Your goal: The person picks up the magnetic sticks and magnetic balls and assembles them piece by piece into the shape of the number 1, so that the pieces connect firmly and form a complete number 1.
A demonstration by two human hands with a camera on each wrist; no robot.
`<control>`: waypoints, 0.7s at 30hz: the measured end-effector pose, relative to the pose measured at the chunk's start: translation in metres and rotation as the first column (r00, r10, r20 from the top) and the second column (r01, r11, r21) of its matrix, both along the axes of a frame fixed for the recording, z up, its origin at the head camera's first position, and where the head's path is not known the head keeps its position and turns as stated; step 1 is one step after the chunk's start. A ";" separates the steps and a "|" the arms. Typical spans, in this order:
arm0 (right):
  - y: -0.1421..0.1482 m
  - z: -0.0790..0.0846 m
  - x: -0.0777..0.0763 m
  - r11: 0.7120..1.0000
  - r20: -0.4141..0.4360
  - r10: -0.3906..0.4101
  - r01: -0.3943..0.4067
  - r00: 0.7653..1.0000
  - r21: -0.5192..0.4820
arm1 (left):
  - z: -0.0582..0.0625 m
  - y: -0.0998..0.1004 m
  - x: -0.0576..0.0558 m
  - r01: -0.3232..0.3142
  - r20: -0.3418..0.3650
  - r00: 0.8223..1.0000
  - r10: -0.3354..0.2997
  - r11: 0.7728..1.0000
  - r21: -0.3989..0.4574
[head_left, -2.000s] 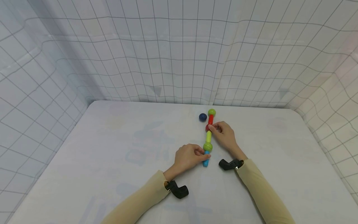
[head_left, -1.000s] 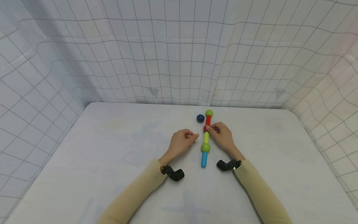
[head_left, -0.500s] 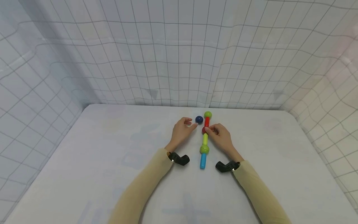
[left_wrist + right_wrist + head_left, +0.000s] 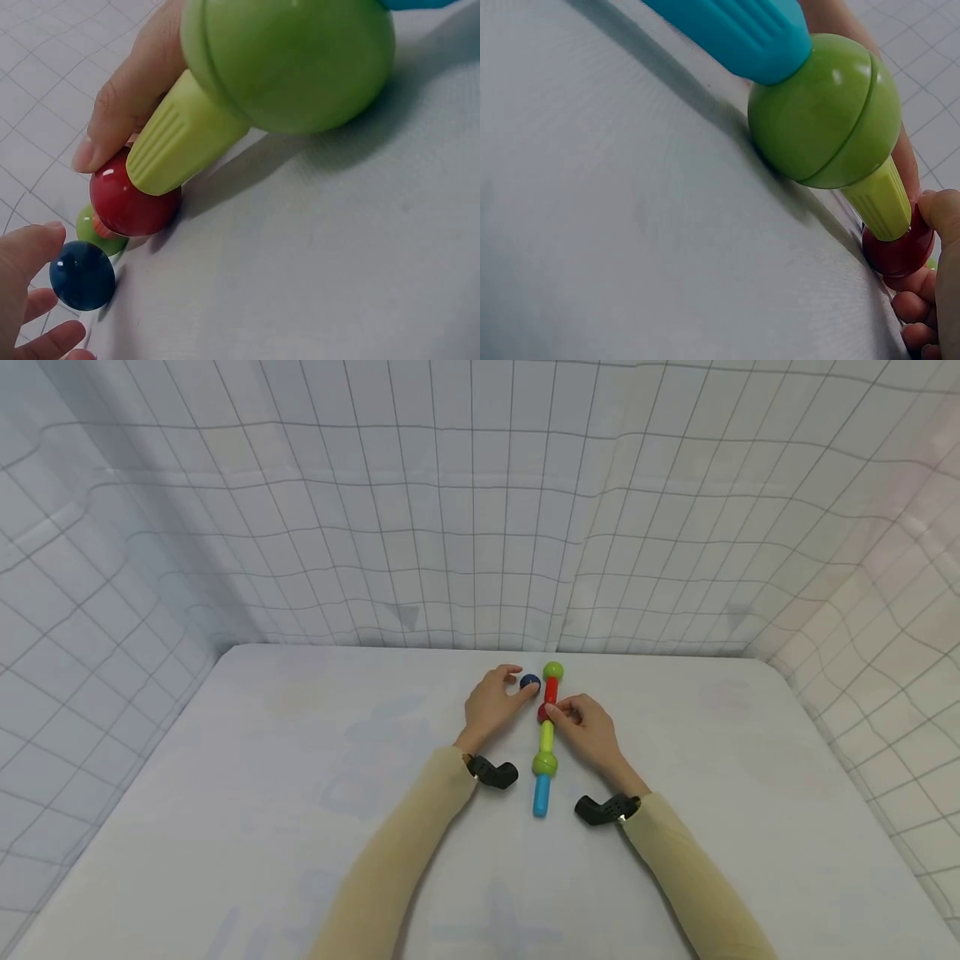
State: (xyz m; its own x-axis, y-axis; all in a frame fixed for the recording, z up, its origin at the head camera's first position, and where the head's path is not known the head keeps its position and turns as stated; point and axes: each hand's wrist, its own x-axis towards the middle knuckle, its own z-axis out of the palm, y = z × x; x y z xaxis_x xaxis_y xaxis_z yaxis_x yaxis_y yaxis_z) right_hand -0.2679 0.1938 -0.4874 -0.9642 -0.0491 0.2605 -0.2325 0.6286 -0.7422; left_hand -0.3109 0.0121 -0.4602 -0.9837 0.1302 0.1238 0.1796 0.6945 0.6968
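Note:
A chain of toy rods and balls lies on the table: a green ball (image 4: 553,670) at the far end, a red rod (image 4: 551,690), a red ball (image 4: 135,193), a yellow rod (image 4: 547,737), a larger green ball (image 4: 825,112) and a blue rod (image 4: 542,795) nearest me. My right hand (image 4: 589,731) pinches the red ball between thumb and fingers. A loose dark blue ball (image 4: 82,275) sits left of the far end. Beside it, my left hand (image 4: 491,702) has its thumb and fingers spread around the ball, not visibly gripping it.
The white table (image 4: 300,810) has faint bluish marks on it. White gridded curtains (image 4: 480,527) hang behind and at both sides, close to the table's far edge. A black wrist camera (image 4: 493,772) is strapped to each wrist.
My left hand has let go of the blue rod and moved away from me to the dark blue ball. The right hand has stayed on the red ball. The head view has shifted slightly.

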 end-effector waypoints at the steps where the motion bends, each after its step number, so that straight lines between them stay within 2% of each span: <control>1: 0.000 0.000 0.000 1.000 -0.001 0.000 0.000 1.000 -0.001 | 0.000 0.001 -0.001 0.003 -0.007 1.000 -0.003 1.000 -0.013; 11: -0.001 -0.001 0.000 1.000 -0.004 0.004 -0.004 1.000 -0.002 | -0.001 0.006 -0.003 0.006 -0.039 0.999 -0.011 0.993 -0.115; 21: 0.000 0.000 0.000 1.000 -0.010 0.001 -0.001 1.000 0.006 | -0.002 0.003 -0.001 0.049 -0.077 0.995 -0.057 0.993 -0.103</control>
State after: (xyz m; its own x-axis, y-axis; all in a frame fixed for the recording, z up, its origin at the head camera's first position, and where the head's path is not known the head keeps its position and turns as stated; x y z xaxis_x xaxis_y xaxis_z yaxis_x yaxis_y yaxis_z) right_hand -0.2675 0.1941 -0.4876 -0.9615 -0.0516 0.2699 -0.2405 0.6331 -0.7358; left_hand -0.3120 0.0152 -0.4623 -0.9628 0.1973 0.1846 0.2696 0.7486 0.6057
